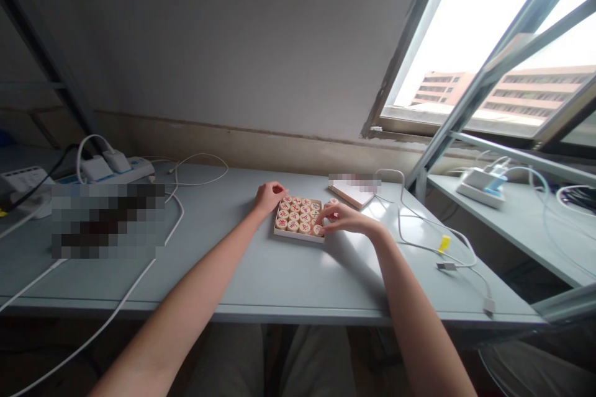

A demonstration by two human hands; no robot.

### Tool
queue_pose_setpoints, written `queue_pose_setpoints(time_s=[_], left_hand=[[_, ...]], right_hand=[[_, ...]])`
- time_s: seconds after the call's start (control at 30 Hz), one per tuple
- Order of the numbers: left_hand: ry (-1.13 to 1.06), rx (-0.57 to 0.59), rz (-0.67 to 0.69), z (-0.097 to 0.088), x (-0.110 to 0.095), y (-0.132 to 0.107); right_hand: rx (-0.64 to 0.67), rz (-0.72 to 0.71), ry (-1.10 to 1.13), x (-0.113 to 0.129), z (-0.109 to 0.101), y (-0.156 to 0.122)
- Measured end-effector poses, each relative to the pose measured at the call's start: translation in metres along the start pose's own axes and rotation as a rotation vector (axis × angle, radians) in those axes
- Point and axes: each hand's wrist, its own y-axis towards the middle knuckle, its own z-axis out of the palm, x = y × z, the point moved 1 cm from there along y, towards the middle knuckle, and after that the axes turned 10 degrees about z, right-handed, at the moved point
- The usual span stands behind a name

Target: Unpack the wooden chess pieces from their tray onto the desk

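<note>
A shallow box (296, 235) of round wooden chess pieces (294, 216) with red characters lies on the grey table (261, 273). My left hand (268, 196) rests curled against the box's far left corner, fingers closed on its edge. At the box's right side my right hand (345, 218) has its fingers pinched on a piece in the near right corner of the box.
A pinkish flat box (352, 195) lies just behind the chess box. White cables (419, 242) with a yellow tag (444, 243) run along the right. A power strip (116, 169) with plugs sits back left. A second table with a charger (482, 186) stands at right.
</note>
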Motion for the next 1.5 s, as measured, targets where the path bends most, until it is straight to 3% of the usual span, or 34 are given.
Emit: queue_pose_setpoints(time_s=[0.2, 0.27, 0.37, 0.5, 0.57, 0.67, 0.87, 0.93, 1.0, 1.13, 1.5], left_hand=[[-0.005, 0.007, -0.01, 0.001, 0.001, 0.0], [-0.009, 0.01, -0.014, 0.001, 0.001, 0.0], [-0.011, 0.014, -0.018, 0.001, 0.0, 0.0], [0.007, 0.02, -0.015, 0.001, 0.0, 0.0], [0.024, 0.026, -0.01, 0.001, -0.001, 0.0], [0.074, 0.051, 0.016, -0.001, -0.002, 0.001], [0.019, 0.249, 0.016, -0.01, 0.003, 0.004], [-0.041, 0.313, -0.002, -0.013, 0.005, 0.004], [-0.084, 0.351, -0.015, -0.015, 0.006, 0.005], [-0.113, 0.366, -0.024, -0.016, 0.007, 0.005], [-0.106, 0.369, 0.003, -0.015, 0.012, 0.006]], right_hand=[[0.057, -0.036, 0.018, 0.001, 0.0, 0.001], [0.018, -0.032, 0.039, 0.001, -0.003, -0.001], [-0.051, 0.009, 0.159, -0.004, -0.012, -0.008], [0.035, 0.112, 0.235, -0.022, -0.02, -0.016], [0.039, 0.209, 0.174, -0.034, -0.021, -0.016], [-0.081, 0.308, 0.051, -0.048, -0.02, -0.011], [-0.354, 0.212, -0.184, -0.039, -0.009, 0.003], [-0.356, 0.252, -0.296, -0.033, 0.001, 0.009], [-0.271, 0.312, -0.367, -0.03, 0.011, 0.014], [-0.173, 0.341, -0.434, -0.033, 0.023, 0.022], [-0.495, 0.218, -0.525, -0.074, 0.013, 0.029]])
